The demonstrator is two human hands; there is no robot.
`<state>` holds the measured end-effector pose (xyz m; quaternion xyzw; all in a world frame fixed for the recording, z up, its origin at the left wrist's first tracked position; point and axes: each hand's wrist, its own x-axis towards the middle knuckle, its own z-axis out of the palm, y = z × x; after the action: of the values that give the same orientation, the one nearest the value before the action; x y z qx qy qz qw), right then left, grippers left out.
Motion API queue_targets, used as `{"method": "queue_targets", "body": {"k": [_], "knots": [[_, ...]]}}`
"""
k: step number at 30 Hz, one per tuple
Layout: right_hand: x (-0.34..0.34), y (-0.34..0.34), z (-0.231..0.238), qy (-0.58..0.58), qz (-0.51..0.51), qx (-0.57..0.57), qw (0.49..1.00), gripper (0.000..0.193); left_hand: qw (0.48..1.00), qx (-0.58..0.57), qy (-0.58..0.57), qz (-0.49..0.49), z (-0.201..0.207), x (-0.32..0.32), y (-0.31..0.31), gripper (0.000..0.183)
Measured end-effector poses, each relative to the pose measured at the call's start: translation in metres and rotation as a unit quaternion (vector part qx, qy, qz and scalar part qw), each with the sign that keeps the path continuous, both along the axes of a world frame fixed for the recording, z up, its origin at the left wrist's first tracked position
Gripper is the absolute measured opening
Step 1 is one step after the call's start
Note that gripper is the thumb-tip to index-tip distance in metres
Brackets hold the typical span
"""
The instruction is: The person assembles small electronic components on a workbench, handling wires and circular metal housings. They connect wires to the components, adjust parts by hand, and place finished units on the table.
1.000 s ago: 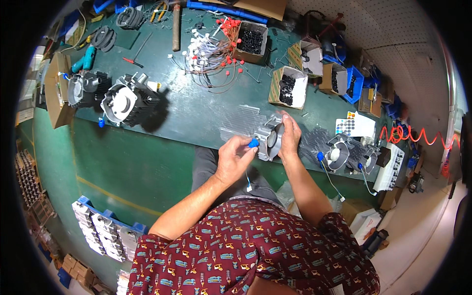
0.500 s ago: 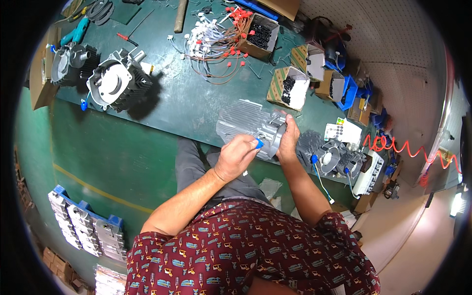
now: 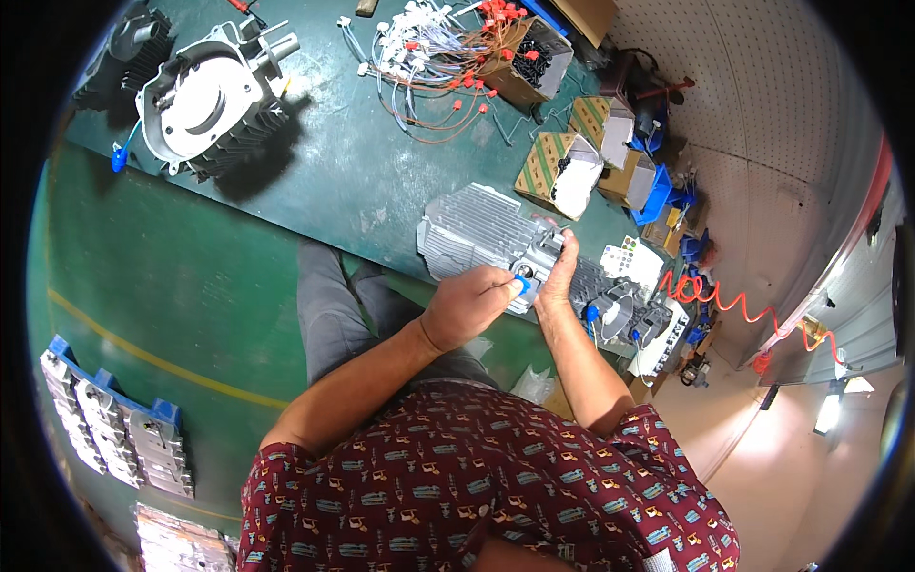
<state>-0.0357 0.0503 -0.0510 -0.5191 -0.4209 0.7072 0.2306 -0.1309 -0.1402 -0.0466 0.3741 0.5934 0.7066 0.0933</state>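
A grey finned metal motor housing (image 3: 475, 229) rests at the table's front edge, its round end toward the right. My right hand (image 3: 560, 276) grips that end from the right side, thumb and fingers around it. With closed fingertips, my left hand (image 3: 469, 307) pinches a small blue plug (image 3: 521, 284) against a round opening on the housing's near side. Most of the plug and whatever is behind it are hidden by my fingers.
A larger open housing (image 3: 205, 105) stands at left, a blue piece (image 3: 119, 158) dangling from it. Beyond lie bundled wires (image 3: 419, 57) and cardboard boxes (image 3: 562, 173) of black parts. Further housings (image 3: 620, 310) sit right, near a coiled red hose (image 3: 710, 291).
My view has shifted, so the table's far items sit higher and further left. The housing has turned slightly in my hands, and my left fingers stay at the opening with the blue plug.
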Motion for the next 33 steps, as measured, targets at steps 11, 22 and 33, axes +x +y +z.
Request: {"method": "queue_targets", "body": {"k": [11,22,33], "knots": [[-0.010,-0.007,0.010,-0.034,0.022,0.054,0.998,0.051,0.982,-0.062,-0.175,-0.030,0.023,-0.007,-0.009,0.044],[-0.030,-0.012,0.022,-0.075,0.091,0.199,0.973,0.036,0.974,-0.223,-0.012,0.028,0.045,-0.026,-0.022,0.028],[-0.057,-0.026,0.033,-0.051,0.097,0.215,0.970,0.029,0.934,-0.218,-0.283,-0.003,0.055,-0.028,-0.033,0.021]]}}
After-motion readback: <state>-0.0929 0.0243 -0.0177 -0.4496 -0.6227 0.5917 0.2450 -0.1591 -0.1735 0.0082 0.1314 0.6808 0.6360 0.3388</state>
